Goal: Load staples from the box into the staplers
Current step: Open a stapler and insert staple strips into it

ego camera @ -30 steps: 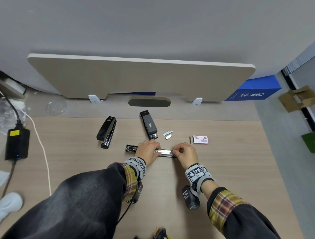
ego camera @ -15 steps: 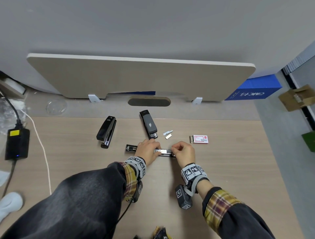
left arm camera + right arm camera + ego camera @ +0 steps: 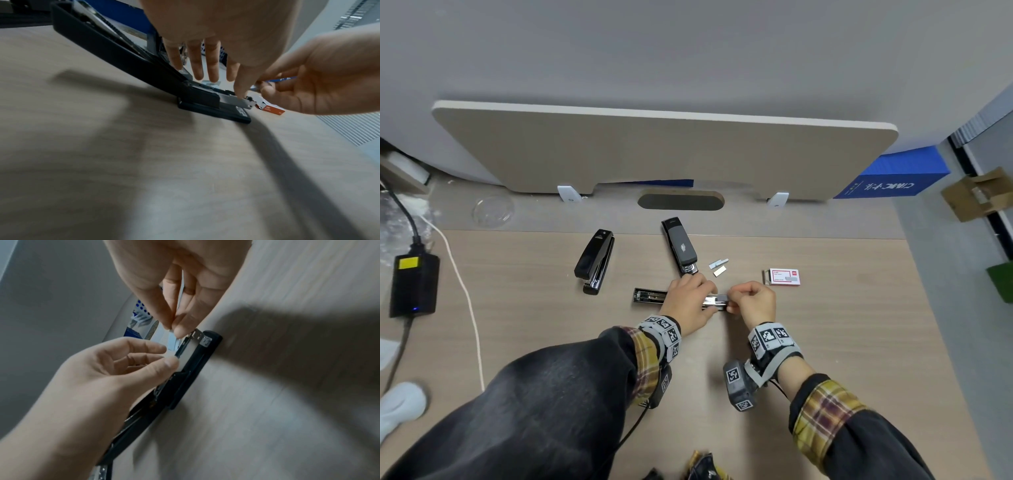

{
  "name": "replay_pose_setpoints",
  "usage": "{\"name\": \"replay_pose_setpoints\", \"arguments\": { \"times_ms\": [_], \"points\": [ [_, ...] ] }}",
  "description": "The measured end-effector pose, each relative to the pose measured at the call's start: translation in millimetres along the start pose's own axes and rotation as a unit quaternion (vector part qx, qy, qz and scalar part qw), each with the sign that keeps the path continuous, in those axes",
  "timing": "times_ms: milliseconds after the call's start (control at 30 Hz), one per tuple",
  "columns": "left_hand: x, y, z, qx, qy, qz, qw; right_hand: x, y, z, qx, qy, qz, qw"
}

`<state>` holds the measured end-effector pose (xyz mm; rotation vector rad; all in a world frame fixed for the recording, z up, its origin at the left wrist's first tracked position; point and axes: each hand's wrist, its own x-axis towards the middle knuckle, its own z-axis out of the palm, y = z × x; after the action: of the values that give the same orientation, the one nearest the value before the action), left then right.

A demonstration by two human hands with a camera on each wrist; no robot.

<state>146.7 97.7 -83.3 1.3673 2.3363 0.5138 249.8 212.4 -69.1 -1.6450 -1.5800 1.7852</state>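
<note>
A black stapler (image 3: 650, 296) lies opened flat on the desk, its metal magazine (image 3: 714, 303) pointing right. My left hand (image 3: 710, 298) pinches the magazine's sides between thumb (image 3: 170, 361) and fingers. My right hand (image 3: 729, 301) pinches a strip of staples (image 3: 171, 336) between thumb and forefinger, right over the magazine's front end (image 3: 198, 335). The red-and-white staple box (image 3: 784, 277) lies just right of my hands, with two loose staple strips (image 3: 719, 264) beyond them. Two shut black staplers (image 3: 595, 262) (image 3: 681, 246) lie farther back.
A beige divider panel (image 3: 664, 154) stands along the desk's far edge behind an oval cable hole (image 3: 680, 200). A black power adapter (image 3: 412, 284) and a white cable (image 3: 465, 298) lie at the left. A blue box (image 3: 893, 178) sits past the right corner.
My right hand has moved left with the staple strip, up to the front end of the magazine. My left hand has stayed on the stapler.
</note>
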Motion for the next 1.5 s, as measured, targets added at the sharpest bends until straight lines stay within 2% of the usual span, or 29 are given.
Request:
{"name": "replay_pose_setpoints", "arguments": {
  "times_ms": [133, 233, 267, 333, 367, 400, 467, 533, 667, 900, 1267, 1367, 1500],
  "points": [
    [0.8, 6.2, 0.6, 0.017, 0.022, 0.05, 0.998, -2.4, -6.4, -3.4, 0.07, -0.059, 0.073, 0.993],
    [2.8, 8.3, -0.4, 0.017, 0.018, 0.063, 0.998, -1.4, -8.4, -6.5, 0.065, -0.094, 0.099, 0.989],
    [3.4, 7.6, -0.5, 0.017, 0.016, 0.063, 0.998, -0.5, -8.5, -7.5, 0.036, -0.092, 0.071, 0.993],
    [4.4, 4.8, -0.5, 0.015, 0.015, 0.053, 0.998, 2.7, -6.5, -10.9, -0.112, -0.08, -0.068, 0.988],
    [4.2, 3.4, -0.2, 0.01, 0.014, 0.045, 0.999, 2.6, -6.9, -13.2, -0.22, -0.089, -0.151, 0.96],
    [4.1, 2.4, 0.0, 0.005, 0.013, 0.041, 0.999, 0.8, -7.4, -15.5, -0.325, -0.111, -0.217, 0.914],
    [4.1, 1.5, 0.3, 0.001, 0.007, 0.036, 0.999, -2.3, -6.3, -19.5, -0.466, -0.142, -0.291, 0.824],
    [4.9, 1.2, 1.2, 0.005, 0.005, 0.037, 0.999, -3.4, -6.1, -21.8, -0.501, -0.136, -0.328, 0.789],
    [6.2, 2.2, 1.1, 0.01, 0.007, 0.042, 0.999, 2.1, -3.9, -20.1, -0.524, -0.133, -0.358, 0.762],
    [4.8, -0.4, 2.5, 0.042, -0.016, -0.013, 0.999, 9.4, -1.3, -26.2, -0.534, -0.104, -0.35, 0.763],
    [5.7, -1.8, 9.1, 0.054, -0.025, -0.005, 0.998, 10.2, -1.7, -30.4, -0.547, -0.111, -0.352, 0.751],
    [6.3, -2.4, 8.5, 0.055, -0.03, -0.005, 0.998, 10.7, -1.9, -30.3, -0.561, -0.117, -0.361, 0.736],
    [7.2, -1.6, 8.3, 0.059, -0.031, -0.005, 0.998, 11.5, -4.4, -29.6, -0.596, -0.129, -0.371, 0.7]
  ]
}}
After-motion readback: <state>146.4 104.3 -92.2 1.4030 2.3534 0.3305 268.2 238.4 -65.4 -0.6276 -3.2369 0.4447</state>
